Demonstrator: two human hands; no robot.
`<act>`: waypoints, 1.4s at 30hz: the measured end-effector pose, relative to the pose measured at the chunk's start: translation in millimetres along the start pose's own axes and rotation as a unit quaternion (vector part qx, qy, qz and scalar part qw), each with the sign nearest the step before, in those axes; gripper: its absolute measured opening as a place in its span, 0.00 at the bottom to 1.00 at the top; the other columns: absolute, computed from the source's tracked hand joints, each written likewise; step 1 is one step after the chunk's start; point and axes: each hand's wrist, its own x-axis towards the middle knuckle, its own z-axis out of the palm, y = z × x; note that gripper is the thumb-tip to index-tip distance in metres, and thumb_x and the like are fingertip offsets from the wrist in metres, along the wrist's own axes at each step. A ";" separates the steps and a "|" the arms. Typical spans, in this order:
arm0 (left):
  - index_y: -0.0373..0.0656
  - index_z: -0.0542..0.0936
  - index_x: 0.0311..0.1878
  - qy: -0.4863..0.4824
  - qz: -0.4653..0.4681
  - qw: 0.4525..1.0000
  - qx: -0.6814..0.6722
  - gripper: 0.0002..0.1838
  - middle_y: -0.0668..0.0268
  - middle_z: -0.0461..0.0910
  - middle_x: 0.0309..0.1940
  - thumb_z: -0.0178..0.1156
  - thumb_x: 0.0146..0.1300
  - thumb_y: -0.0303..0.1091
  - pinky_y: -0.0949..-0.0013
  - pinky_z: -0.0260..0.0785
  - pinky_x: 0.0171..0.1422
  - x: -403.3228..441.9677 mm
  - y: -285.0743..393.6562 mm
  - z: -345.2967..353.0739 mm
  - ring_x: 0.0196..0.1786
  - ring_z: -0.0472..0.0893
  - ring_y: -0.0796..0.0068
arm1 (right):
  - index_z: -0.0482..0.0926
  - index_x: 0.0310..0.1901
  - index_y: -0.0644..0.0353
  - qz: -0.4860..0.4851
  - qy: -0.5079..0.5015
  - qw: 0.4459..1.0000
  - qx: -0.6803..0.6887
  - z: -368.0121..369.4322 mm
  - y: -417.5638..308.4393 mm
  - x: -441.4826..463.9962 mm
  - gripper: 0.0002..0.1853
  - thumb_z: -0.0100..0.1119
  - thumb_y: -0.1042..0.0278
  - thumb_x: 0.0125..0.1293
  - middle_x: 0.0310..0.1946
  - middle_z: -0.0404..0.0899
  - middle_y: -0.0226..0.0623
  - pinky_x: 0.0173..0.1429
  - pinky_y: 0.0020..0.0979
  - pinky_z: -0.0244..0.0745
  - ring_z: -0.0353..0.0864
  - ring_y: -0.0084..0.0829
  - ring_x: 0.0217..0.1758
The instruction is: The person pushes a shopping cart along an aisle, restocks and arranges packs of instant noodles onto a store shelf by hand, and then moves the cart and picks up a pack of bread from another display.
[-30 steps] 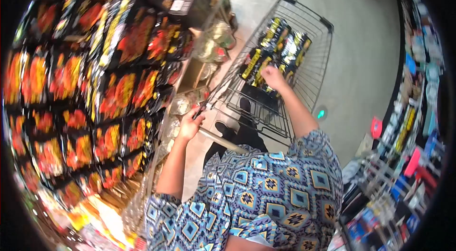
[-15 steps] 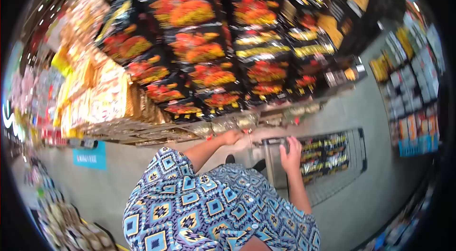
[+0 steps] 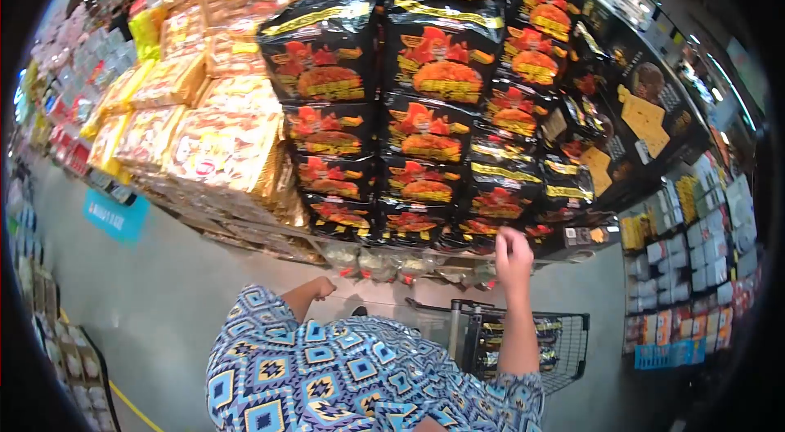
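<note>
My right hand is raised in front of the lower black noodle packs. Its thumb and fingers are apart, with nothing visible between them; I cannot tell whether it touches a pack. Low on the left, my left hand hangs with curled fingers and no visible object in it. The black packs show red and orange food pictures and rise in stacked columns. Below my right forearm stands a shopping cart with several shiny black packs inside.
Gold packs are piled left of the black ones. Clear bags sit low under the display. A black printed panel flanks it on the right. Farther right are stocked shelves; a blue floor sign lies left.
My right hand has left the area by the cart handle and risen towards the black packs. My left hand has drawn back leftward and down. The view has turned, and the cart appears lower.
</note>
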 end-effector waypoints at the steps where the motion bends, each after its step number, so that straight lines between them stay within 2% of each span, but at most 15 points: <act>1: 0.32 0.82 0.49 -0.009 0.012 1.000 0.008 0.26 0.48 0.84 0.33 0.53 0.70 0.50 0.54 0.78 0.30 -0.2 6.7 2.3 0.31 0.86 0.58 | 0.81 0.43 0.65 -0.026 0.020 0.999 0.009 -3.5 -10.4 26.0 0.07 0.61 0.73 0.67 0.39 0.84 0.45 0.50 0.37 0.78 0.84 0.43 0.42; 6: 0.35 0.81 0.46 -0.013 0.098 0.993 -0.068 0.23 0.55 0.83 0.36 0.54 0.69 0.50 0.61 0.77 0.28 -8.7 36.4 17.0 0.31 0.86 0.64 | 0.81 0.41 0.66 -0.113 0.072 0.990 0.038 -16.6 -60.3 138.7 0.05 0.61 0.73 0.69 0.36 0.84 0.44 0.44 0.32 0.78 0.84 0.34 0.36; 10: 0.36 0.81 0.44 0.003 0.121 0.986 -0.117 0.21 0.58 0.82 0.34 0.56 0.67 0.48 0.62 0.75 0.26 -15.8 48.6 24.1 0.30 0.85 0.65 | 0.83 0.44 0.65 -0.112 0.060 0.991 0.042 -10.2 -78.1 215.6 0.09 0.62 0.68 0.69 0.34 0.85 0.40 0.43 0.30 0.78 0.84 0.28 0.34; 13: 0.38 0.81 0.44 0.010 0.123 0.980 -0.154 0.19 0.59 0.82 0.32 0.57 0.66 0.46 0.64 0.73 0.23 -15.9 43.0 26.8 0.28 0.83 0.66 | 0.84 0.45 0.64 -0.099 0.063 0.992 0.042 -8.4 -93.9 268.6 0.11 0.61 0.65 0.69 0.33 0.86 0.40 0.43 0.29 0.77 0.84 0.28 0.34; 16: 0.39 0.80 0.50 -0.016 0.085 0.985 -0.149 0.20 0.58 0.84 0.38 0.57 0.67 0.47 0.65 0.76 0.28 -2.8 10.0 31.1 0.29 0.84 0.68 | 0.85 0.45 0.62 -0.111 0.085 0.990 -0.003 -10.4 -127.2 304.8 0.11 0.61 0.65 0.69 0.34 0.86 0.42 0.44 0.31 0.78 0.85 0.31 0.35; 18: 0.37 0.80 0.43 0.006 0.056 0.976 -0.211 0.17 0.60 0.81 0.31 0.58 0.67 0.44 0.65 0.68 0.20 -10.0 -8.6 31.6 0.24 0.81 0.67 | 0.85 0.43 0.60 -0.173 0.124 0.976 -0.035 -3.6 -139.7 329.5 0.09 0.62 0.65 0.68 0.36 0.86 0.41 0.47 0.34 0.78 0.86 0.37 0.39; 20: 0.37 0.80 0.44 0.014 0.035 0.972 -0.231 0.17 0.59 0.81 0.31 0.58 0.67 0.44 0.65 0.68 0.20 -11.0 -30.1 33.6 0.25 0.81 0.66 | 0.86 0.40 0.58 -0.333 0.175 0.917 -0.131 3.5 -150.6 355.0 0.07 0.63 0.65 0.66 0.38 0.86 0.39 0.50 0.38 0.77 0.83 0.42 0.42; 22: 0.37 0.80 0.45 0.021 0.012 0.968 -0.250 0.17 0.59 0.81 0.31 0.58 0.67 0.44 0.64 0.68 0.21 -13.9 -51.2 41.3 0.25 0.81 0.65 | 0.87 0.38 0.54 -0.371 0.172 0.892 -0.194 12.0 -165.7 371.8 0.07 0.64 0.63 0.65 0.36 0.86 0.36 0.51 0.40 0.76 0.82 0.42 0.42; 24: 0.37 0.79 0.48 0.023 -0.026 0.958 -0.284 0.18 0.58 0.81 0.32 0.59 0.67 0.44 0.63 0.70 0.22 -15.8 -73.2 48.4 0.28 0.82 0.62 | 0.88 0.39 0.50 -0.373 0.143 0.882 -0.251 25.5 -173.9 385.9 0.07 0.63 0.60 0.65 0.37 0.86 0.33 0.52 0.41 0.75 0.81 0.39 0.45; 25: 0.37 0.79 0.48 0.023 -0.019 0.961 -0.276 0.18 0.58 0.81 0.32 0.59 0.67 0.44 0.63 0.70 0.22 20.0 -101.2 67.0 0.28 0.82 0.62 | 0.88 0.39 0.49 -0.364 0.126 0.876 -0.289 30.2 -177.9 390.4 0.08 0.63 0.59 0.65 0.38 0.86 0.31 0.53 0.41 0.74 0.81 0.38 0.47; 26: 0.38 0.78 0.51 0.008 0.158 0.981 -0.117 0.18 0.56 0.82 0.37 0.57 0.68 0.44 0.60 0.73 0.27 31.8 -130.7 64.1 0.32 0.83 0.60 | 0.88 0.40 0.47 -0.354 0.112 0.869 -0.328 36.0 -183.1 395.7 0.08 0.63 0.58 0.65 0.39 0.86 0.30 0.55 0.40 0.73 0.80 0.37 0.48; 27: 0.38 0.78 0.51 0.008 0.166 0.980 -0.108 0.18 0.56 0.82 0.37 0.57 0.68 0.44 0.60 0.73 0.27 16.2 -121.9 72.2 0.32 0.83 0.60 | 0.88 0.40 0.46 -0.348 0.099 0.869 -0.338 41.9 -186.4 399.7 0.09 0.64 0.55 0.64 0.39 0.85 0.29 0.56 0.40 0.71 0.80 0.36 0.50; 28: 0.40 0.77 0.52 0.002 -0.054 0.952 -0.302 0.18 0.56 0.83 0.42 0.56 0.70 0.44 0.57 0.76 0.32 -3.5 -111.0 64.8 0.34 0.84 0.59 | 0.88 0.40 0.47 -0.332 0.093 0.875 -0.341 45.8 -191.7 398.0 0.10 0.65 0.54 0.63 0.39 0.85 0.29 0.58 0.39 0.71 0.79 0.36 0.50; 34: 0.42 0.77 0.55 0.036 -0.055 0.940 -0.336 0.18 0.57 0.83 0.43 0.54 0.70 0.44 0.59 0.78 0.34 -33.3 -105.0 69.9 0.34 0.85 0.61 | 0.87 0.37 0.51 -0.303 0.012 0.863 -0.404 63.7 -202.6 403.7 0.11 0.64 0.54 0.64 0.40 0.85 0.33 0.57 0.41 0.71 0.80 0.38 0.50; 42: 0.42 0.79 0.55 0.057 -0.031 0.935 -0.348 0.17 0.57 0.84 0.40 0.57 0.69 0.41 0.61 0.79 0.33 -32.6 -94.1 62.7 0.32 0.84 0.63 | 0.88 0.36 0.52 -0.304 0.030 0.876 -0.373 72.4 -189.1 412.1 0.11 0.62 0.56 0.65 0.34 0.87 0.36 0.49 0.42 0.74 0.82 0.40 0.44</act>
